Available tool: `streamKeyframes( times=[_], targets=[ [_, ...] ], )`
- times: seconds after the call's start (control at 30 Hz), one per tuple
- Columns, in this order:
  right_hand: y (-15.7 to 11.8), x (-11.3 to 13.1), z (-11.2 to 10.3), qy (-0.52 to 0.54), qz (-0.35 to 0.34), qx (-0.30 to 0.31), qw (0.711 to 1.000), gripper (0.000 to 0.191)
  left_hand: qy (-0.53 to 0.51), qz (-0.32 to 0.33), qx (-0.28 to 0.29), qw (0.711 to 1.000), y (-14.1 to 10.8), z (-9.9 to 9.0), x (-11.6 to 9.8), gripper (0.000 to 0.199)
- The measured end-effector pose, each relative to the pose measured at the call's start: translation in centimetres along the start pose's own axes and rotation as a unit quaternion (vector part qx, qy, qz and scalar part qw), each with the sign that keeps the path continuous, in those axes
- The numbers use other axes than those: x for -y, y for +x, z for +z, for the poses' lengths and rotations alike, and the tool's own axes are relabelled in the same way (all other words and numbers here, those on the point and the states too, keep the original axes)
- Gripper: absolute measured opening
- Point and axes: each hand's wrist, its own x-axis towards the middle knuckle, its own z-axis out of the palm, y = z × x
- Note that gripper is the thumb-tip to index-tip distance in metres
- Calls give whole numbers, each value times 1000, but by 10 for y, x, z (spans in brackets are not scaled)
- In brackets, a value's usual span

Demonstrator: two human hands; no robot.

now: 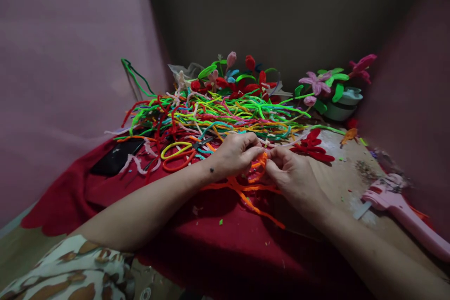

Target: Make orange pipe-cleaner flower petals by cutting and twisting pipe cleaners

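Note:
Both of my hands meet over the front of the table and pinch a bent orange pipe cleaner between them. My left hand has thumb and forefinger closed on its upper left part. My right hand grips the other side with closed fingertips, which hide part of the loops. Below the hands, loose orange pipe cleaners lie crossed on the red cloth. Scissors with yellow and red handles rest to the left of my left hand, and a red pipe-cleaner flower lies beyond my right hand.
A heap of multicoloured pipe cleaners spreads across the back. Finished flowers stand behind it, others by a pale green pot. A pink glue gun lies on a board at right, a black phone at left.

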Motion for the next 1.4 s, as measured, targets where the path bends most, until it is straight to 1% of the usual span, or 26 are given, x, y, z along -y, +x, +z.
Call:
streamKeyframes(
  times=[0.13,0.23,0.3,0.33,0.4,0.43,0.5,0.53,0.6,0.7,0.77,0.83,0.9,0.97,1.03,1.1,1.17,1.23,1.3,1.4],
  targets=[
    [3,2,5,-56,-33,-23,998,8,48,20,10,999,-2,1,-1,20],
    [5,3,7,-118,-60,-12,991,9,86,53,19,995,-3,1,0,15],
    [5,6,7,-126,-53,-5,991,8,100,62,25,993,-3,1,0,15],
    [5,7,6,-102,-32,4,994,7,102,62,25,993,-3,0,1,15],
    [3,10,3,4,44,47,998,4,96,54,24,994,-2,-1,1,15],
    [3,11,1,71,89,73,991,2,90,49,23,994,-1,-2,1,15],
    [3,13,-3,188,164,117,961,8,76,39,27,996,0,-3,2,15],
    [3,13,-5,225,190,127,947,13,70,35,30,996,0,-4,2,15],
    [4,11,-7,271,223,128,928,19,62,25,34,997,1,-4,2,15],
    [5,7,-8,312,247,123,909,16,45,10,34,998,2,-2,4,15],
    [6,6,-7,313,253,123,907,12,29,1,38,999,2,-1,5,15],
    [6,6,-6,287,250,119,917,8,13,-8,48,999,1,1,6,14],
    [5,6,-5,244,239,112,933,5,1,-22,58,998,1,3,7,14],
    [5,5,-5,218,227,115,942,7,-10,-40,67,997,0,5,7,15],
    [5,2,-6,234,232,131,935,7,-30,-55,73,995,0,5,5,14],
    [5,-1,-9,289,247,167,910,4,-69,-69,75,992,0,4,4,12],
    [6,-3,-11,337,268,194,881,8,-128,-97,78,984,0,3,3,11],
    [7,-3,-13,362,286,192,866,17,-202,-133,85,967,2,2,3,11],
    [7,-4,-12,372,292,169,865,23,-278,-165,94,941,2,2,5,12],
    [7,-2,-9,374,275,147,874,23,-361,-204,113,903,1,5,7,22]
  ],
)
